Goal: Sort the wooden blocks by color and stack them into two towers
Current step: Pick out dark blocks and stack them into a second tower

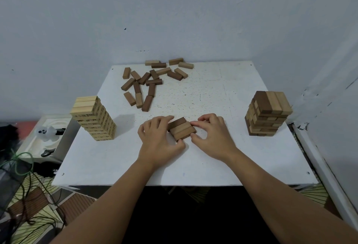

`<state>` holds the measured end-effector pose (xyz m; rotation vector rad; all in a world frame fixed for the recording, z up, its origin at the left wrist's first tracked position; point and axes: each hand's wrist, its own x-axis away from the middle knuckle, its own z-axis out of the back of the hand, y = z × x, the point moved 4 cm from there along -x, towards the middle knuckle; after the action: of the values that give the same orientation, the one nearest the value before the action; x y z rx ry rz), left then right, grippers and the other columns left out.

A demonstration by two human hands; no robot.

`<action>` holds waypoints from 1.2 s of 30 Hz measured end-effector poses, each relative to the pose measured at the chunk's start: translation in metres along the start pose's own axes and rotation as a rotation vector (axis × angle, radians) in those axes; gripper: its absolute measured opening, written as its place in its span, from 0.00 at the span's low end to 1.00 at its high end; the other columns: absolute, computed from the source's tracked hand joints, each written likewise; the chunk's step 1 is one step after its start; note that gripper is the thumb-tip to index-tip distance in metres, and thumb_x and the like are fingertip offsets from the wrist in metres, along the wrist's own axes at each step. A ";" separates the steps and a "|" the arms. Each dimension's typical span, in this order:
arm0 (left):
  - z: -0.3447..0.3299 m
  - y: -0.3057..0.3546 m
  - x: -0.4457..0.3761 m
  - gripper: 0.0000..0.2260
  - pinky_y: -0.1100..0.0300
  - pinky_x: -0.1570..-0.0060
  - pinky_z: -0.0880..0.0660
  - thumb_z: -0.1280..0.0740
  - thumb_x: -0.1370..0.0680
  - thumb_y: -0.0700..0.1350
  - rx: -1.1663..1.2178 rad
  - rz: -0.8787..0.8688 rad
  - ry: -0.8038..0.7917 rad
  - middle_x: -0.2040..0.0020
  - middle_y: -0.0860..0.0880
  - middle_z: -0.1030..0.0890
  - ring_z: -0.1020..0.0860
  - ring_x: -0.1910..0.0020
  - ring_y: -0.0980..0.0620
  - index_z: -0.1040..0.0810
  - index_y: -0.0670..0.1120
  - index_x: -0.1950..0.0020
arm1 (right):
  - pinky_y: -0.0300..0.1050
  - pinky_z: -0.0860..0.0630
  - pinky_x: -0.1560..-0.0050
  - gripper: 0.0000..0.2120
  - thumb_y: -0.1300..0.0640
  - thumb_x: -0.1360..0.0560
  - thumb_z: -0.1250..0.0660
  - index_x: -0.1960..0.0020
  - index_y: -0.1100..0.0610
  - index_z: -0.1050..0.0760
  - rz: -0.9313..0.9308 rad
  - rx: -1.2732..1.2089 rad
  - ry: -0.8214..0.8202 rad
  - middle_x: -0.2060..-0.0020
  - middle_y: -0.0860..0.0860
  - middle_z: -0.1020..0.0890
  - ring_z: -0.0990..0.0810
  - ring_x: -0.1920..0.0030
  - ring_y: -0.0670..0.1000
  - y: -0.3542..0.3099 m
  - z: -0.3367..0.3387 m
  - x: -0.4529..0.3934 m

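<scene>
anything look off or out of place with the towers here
Yes: the right tower mixes shades. Its top layer has one dark block beside two light ones, while the left tower is all pale. Loose blocks lie scattered at the table's far edge.

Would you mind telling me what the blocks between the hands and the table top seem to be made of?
The blocks look like wood with a matt, unvarnished finish: faint grain shows, and the shades run from dark brown to tan. The table top seems to be a white painted board, perhaps foam or chipboard; it is dull, and speckled where the coating has worn.
</scene>
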<state>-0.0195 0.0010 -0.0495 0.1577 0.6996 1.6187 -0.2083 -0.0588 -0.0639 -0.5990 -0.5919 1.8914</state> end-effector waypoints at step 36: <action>0.009 -0.027 -0.023 0.31 0.63 0.36 0.38 0.18 0.32 0.50 0.285 0.178 -0.390 0.36 0.59 0.32 0.36 0.29 0.57 0.24 0.58 0.32 | 0.39 0.35 0.36 0.22 0.40 0.28 0.27 0.36 0.42 0.24 -0.001 0.034 0.011 0.43 0.42 0.32 0.36 0.39 0.45 -0.002 0.002 0.001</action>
<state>0.0117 -0.0170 -0.0496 0.7404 0.6203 1.5860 -0.2085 -0.0574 -0.0607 -0.5859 -0.5518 1.8925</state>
